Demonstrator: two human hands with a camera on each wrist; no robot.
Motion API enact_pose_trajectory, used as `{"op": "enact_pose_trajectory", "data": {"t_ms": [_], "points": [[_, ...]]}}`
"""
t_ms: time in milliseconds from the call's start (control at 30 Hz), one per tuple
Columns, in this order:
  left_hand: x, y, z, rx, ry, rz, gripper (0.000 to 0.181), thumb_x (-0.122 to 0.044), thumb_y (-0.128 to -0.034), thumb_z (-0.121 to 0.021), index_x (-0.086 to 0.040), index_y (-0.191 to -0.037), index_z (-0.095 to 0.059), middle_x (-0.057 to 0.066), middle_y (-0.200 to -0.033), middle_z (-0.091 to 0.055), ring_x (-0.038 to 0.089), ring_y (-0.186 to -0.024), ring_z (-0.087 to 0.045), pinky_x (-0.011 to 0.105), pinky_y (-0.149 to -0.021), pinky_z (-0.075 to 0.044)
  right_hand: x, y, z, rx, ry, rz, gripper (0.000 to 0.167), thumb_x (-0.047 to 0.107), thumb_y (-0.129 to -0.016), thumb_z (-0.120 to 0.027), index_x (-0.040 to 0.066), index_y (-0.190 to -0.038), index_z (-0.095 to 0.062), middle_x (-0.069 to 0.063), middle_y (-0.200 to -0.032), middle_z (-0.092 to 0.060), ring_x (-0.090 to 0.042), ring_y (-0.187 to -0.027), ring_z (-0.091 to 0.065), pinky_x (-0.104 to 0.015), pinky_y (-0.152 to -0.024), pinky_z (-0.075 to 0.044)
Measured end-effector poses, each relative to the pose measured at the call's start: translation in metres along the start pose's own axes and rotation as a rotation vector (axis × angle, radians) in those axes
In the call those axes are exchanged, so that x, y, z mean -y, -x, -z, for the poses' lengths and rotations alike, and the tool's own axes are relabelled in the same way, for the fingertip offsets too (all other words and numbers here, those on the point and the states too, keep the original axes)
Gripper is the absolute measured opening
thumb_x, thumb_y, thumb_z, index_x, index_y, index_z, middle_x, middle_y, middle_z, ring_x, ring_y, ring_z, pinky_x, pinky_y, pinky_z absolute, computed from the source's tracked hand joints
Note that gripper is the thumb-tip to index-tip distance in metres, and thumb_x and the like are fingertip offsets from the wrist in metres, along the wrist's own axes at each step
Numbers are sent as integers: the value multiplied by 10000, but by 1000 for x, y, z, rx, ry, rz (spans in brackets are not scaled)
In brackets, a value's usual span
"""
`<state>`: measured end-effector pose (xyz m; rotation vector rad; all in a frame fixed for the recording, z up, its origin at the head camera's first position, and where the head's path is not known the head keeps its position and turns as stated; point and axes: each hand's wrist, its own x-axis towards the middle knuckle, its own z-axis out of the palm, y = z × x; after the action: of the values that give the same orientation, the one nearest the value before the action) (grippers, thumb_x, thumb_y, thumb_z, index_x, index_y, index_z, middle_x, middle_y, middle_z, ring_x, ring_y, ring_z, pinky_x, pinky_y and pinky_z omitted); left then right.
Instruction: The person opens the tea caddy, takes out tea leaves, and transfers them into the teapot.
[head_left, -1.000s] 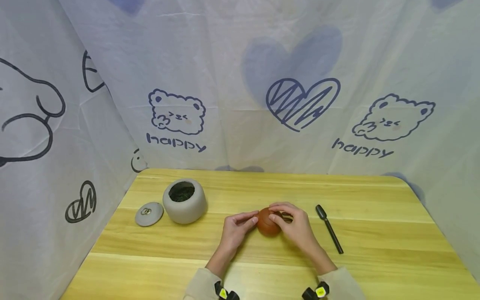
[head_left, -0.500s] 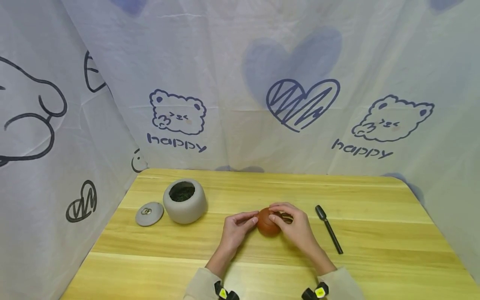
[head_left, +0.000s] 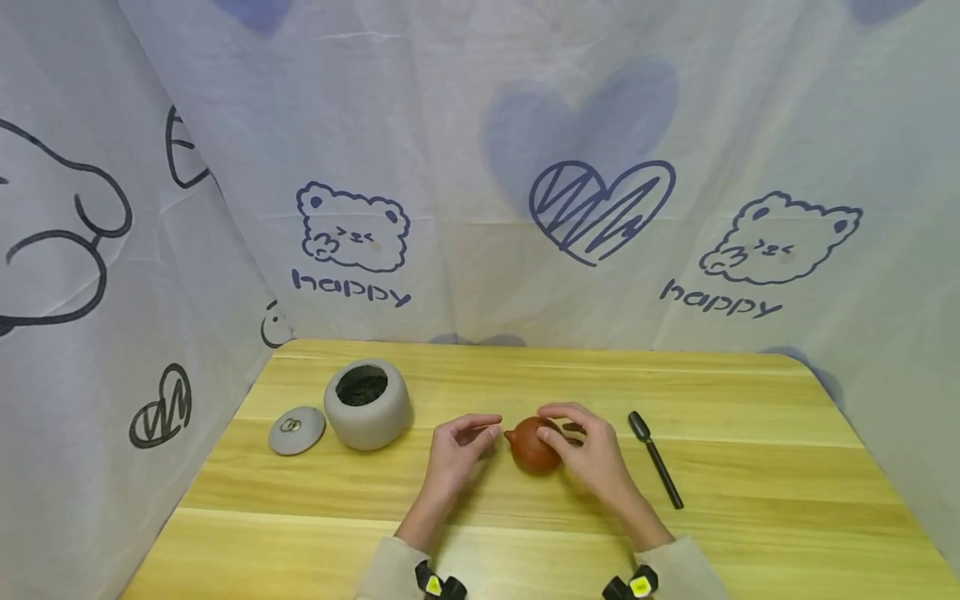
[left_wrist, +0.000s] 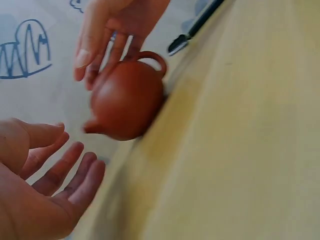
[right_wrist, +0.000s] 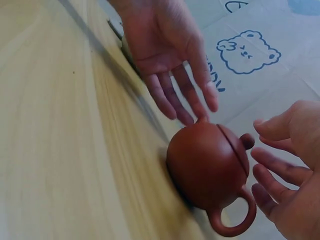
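A small reddish-brown clay teapot (head_left: 531,454) with its lid on stands upright on the table, spout to the left and handle to the right. My left hand (head_left: 453,454) is held just off the spout, fingers loosely bent and holding nothing. Over the pot's upper right side hovers my right hand (head_left: 592,446), covering part of the lid in the head view. In the right wrist view, its thumb and fingertips lie around the lid's knob (right_wrist: 247,140), with a small gap showing and no pinch.
On the left stands a grey round jar (head_left: 371,421) with dark, leaf-like contents, its lid (head_left: 297,431) lying beside it. A black long-handled scoop (head_left: 658,462) lies right of the right hand. Printed cloth (head_left: 465,250) hangs behind the wooden table (head_left: 750,483).
My left hand has come off the teapot's spout and moved slightly left, exposing the spout. The right hand stays nearly where it was over the lid.
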<state>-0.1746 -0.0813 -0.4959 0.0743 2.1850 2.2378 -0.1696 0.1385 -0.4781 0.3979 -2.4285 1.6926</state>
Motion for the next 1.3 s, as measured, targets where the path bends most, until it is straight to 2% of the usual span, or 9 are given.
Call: {"op": "enact_pose_trajectory", "data": {"t_ms": [167, 333, 467, 600, 767, 933, 1100, 1200, 1300], "points": [[-16, -1, 9, -19, -104, -76, 196, -82, -966, -724, 16, -1131, -763, 202, -1155, -730, 286, -1053, -695, 285, -891, -578, 4, -1, 3, -18, -3, 12, 266, 178, -945, -771, 174, -1209, -739, -69, -1226, -698, -377, -1141, -627, -438, -880, -609], [-30, 1, 21, -18, -143, -147, 214, -108, -975, -720, -10, -1162, -758, 136, -1178, -735, 283, -1118, -685, 300, -925, -582, 12, -3, 2, -24, -19, 57, 306, 155, -943, -771, 151, -1244, -718, -45, -1232, -700, -299, -1136, -625, -473, -919, -592], [-41, 2, 32, -27, -157, -194, 241, -115, -978, -720, -16, -1196, -745, 130, -1204, -726, 285, -1127, -685, 343, -934, -588, 16, -7, -2, -29, -42, 92, 349, 92, -935, -769, 112, -1276, -693, -54, -1251, -691, -259, -1140, -622, -534, -957, -559], [-52, 2, 47, -68, -165, -239, 266, -128, -979, -722, -15, -1220, -731, 126, -1215, -723, 271, -1132, -684, 356, -949, -581, 20, -13, -9, -15, -67, 110, 375, 70, -935, -763, 104, -1298, -675, -63, -1270, -684, -268, -1156, -622, -547, -982, -541], [-62, 5, 67, -126, -161, -280, 280, -138, -983, -720, -38, -1244, -718, 101, -1227, -716, 224, -1128, -675, 278, -939, -569, 29, -20, -17, 19, -108, 93, 400, 118, -949, -759, 163, -1333, -655, -17, -1288, -666, -252, -1175, -615, -515, -1006, -537], [-69, 11, 85, -153, -161, -380, 260, -74, -983, -703, -22, -1238, -715, 145, -1220, -710, 244, -1103, -676, 235, -935, -556, 36, -24, -26, 40, -133, 74, 452, 135, -950, -762, 214, -1373, -622, 4, -1315, -641, -216, -1179, -611, -487, -958, -570], [-77, 17, 105, -202, -220, -479, 265, -6, -980, -681, 12, -1243, -703, 202, -1211, -688, 194, -1109, -651, 199, -932, -539, 41, -27, -41, 58, -122, 106, 517, 161, -941, -775, 209, -1418, -580, 5, -1357, -618, -197, -1204, -604, -447, -945, -582], [-82, 20, 116, -251, -275, -498, 281, 19, -966, -688, 23, -1247, -699, 199, -1216, -680, 203, -1121, -634, 175, -925, -526, 43, -29, -51, 68, -127, 120, 556, 164, -941, -777, 213, -1447, -549, 11, -1376, -596, -182, -1222, -588, -425, -1008, -549], [-84, 20, 127, -295, -336, -489, 293, 25, -955, -700, 24, -1248, -697, 183, -1229, -675, 207, -1132, -618, 154, -927, -509, 44, -29, -60, 75, -149, 127, 600, 136, -936, -779, 198, -1473, -520, -7, -1394, -578, -199, -1236, -579, -444, -1072, -503]]}}
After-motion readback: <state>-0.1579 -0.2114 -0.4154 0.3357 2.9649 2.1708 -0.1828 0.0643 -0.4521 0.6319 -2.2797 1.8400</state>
